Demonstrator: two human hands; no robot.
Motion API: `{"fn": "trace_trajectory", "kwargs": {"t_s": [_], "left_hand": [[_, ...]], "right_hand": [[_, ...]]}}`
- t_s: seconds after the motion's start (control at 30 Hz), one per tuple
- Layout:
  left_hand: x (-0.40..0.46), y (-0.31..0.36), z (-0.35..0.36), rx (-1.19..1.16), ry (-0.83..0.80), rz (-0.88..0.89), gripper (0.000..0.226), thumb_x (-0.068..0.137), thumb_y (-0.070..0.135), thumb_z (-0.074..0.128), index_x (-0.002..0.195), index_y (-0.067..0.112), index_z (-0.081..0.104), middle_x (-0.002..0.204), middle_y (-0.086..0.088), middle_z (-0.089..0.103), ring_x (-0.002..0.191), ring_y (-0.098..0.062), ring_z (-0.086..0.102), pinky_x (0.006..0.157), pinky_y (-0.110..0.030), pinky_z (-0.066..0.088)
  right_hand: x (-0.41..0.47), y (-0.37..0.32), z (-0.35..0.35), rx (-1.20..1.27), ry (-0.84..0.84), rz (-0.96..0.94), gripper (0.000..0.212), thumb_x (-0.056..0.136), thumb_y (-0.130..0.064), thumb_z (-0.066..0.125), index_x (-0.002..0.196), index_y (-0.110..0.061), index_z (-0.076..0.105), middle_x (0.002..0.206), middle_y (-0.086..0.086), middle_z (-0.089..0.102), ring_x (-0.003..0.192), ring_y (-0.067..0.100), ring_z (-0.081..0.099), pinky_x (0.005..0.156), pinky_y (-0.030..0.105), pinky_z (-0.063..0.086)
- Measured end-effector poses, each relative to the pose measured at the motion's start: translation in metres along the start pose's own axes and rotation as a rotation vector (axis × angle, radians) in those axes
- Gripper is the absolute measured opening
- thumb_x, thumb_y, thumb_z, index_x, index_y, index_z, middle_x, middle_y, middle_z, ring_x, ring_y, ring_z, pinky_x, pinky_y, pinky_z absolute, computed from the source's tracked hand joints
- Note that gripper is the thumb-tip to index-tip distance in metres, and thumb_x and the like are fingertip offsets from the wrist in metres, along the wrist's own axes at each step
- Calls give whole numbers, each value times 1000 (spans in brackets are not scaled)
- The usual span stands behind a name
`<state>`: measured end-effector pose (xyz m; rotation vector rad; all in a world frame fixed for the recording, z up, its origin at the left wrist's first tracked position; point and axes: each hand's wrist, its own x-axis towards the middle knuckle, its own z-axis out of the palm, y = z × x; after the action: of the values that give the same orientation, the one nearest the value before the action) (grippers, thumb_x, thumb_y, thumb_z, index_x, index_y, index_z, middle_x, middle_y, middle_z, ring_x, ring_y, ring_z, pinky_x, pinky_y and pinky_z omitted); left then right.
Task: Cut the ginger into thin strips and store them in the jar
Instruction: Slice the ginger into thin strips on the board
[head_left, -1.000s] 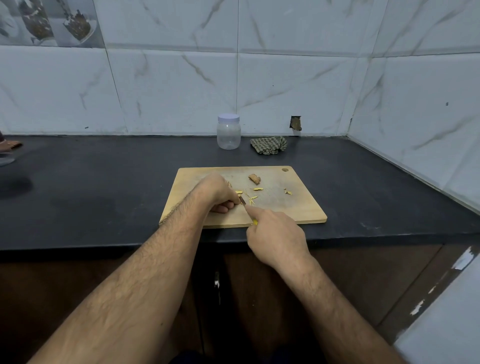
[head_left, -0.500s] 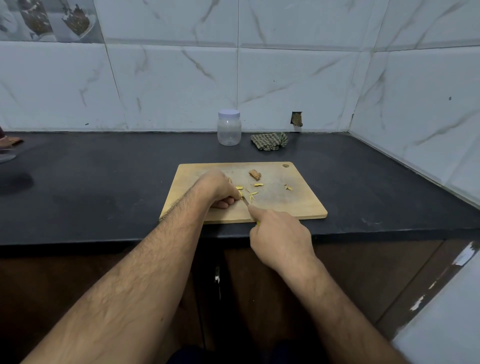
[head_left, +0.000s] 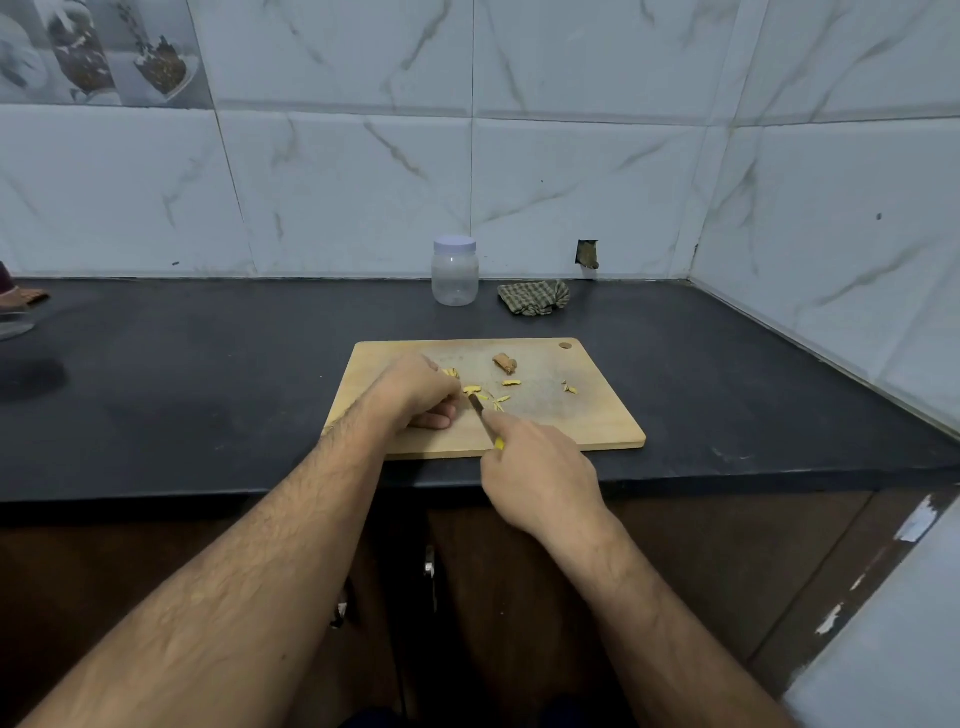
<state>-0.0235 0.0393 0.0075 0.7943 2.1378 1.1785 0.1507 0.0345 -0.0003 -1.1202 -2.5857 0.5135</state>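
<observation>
Plainly, the cutting board (head_left: 597, 426) bears the work; the lidded jar (head_left: 455, 273) stands well behind it; right hand (head_left: 540, 467) curls round the knife (head_left: 480, 413), forefinger along its back; left hand (head_left: 415, 392) pins the ginger (head_left: 471, 389) with bent fingertips; light, firm, likely slippery slivers, best pinched from above.

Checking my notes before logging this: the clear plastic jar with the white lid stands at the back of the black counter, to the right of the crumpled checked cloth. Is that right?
Not quite. In the head view the clear plastic jar with the white lid stands at the back of the black counter, but to the left of the crumpled checked cloth, not the right.
</observation>
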Motion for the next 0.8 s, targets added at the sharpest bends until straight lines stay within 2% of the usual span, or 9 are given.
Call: {"fn": "trace_trajectory", "kwargs": {"t_s": [0.1,0.2,0.27,0.37,0.5,0.6,0.67,0.73,0.8], "left_hand": [[5,-7,-1,66,134,94,23,90,13,58,68,14,61,52,0,60,45,-17,54,62,-30,54],[8,-8,-2,210,198,217,16,89,11,56,79,18,67,61,1,65,48,-15,55,63,-29,52],[10,-6,0,286,178,289,18,89,8,58,86,20,70,72,1,70,53,-15,57,62,-29,52],[12,-2,3,434,130,362,22,90,6,56,93,22,71,77,4,72,60,-9,60,68,-26,52],[15,5,5,596,101,412,19,93,13,60,102,24,72,88,4,71,70,-10,62,71,-23,48],[18,6,6,633,86,419,18,93,20,64,109,23,72,99,3,70,74,-9,58,75,-22,46],[19,7,7,641,76,416,20,93,22,64,111,22,72,104,2,70,83,-13,61,77,-23,46],[19,6,8,651,68,409,20,93,21,64,111,22,72,105,1,71,93,-17,64,79,-24,47],[19,7,9,650,69,396,20,92,19,64,109,22,73,104,1,70,94,-18,64,75,-24,47]], "right_hand": [[5,-4,4,-37,-12,3,43,95,-19,41,136,-31,50,119,2,63,109,27,56,74,34,38],[8,-1,3,-57,-22,38,49,97,-20,42,144,-34,44,126,1,61,115,25,55,75,33,37],[9,4,-1,-61,-20,67,52,98,-21,42,147,-35,40,128,0,61,116,23,54,76,34,38],[11,10,-5,-52,-14,95,53,98,-23,43,149,-35,38,129,-1,60,116,23,54,82,36,44],[12,3,-2,-33,-13,66,51,98,-24,42,147,-35,40,127,-1,61,114,23,55,85,37,47],[16,1,-1,-38,-28,69,51,97,-23,42,147,-35,40,126,1,61,114,24,55,82,36,46],[18,2,-3,-47,-30,91,52,97,-21,42,147,-34,40,126,1,61,114,25,55,80,35,44],[17,3,-5,-51,-27,94,53,96,-21,42,148,-33,40,125,1,61,113,24,55,80,36,45],[15,3,-5,-46,-27,93,54,97,-21,42,150,-34,37,128,0,60,114,23,55,82,36,46]]}}
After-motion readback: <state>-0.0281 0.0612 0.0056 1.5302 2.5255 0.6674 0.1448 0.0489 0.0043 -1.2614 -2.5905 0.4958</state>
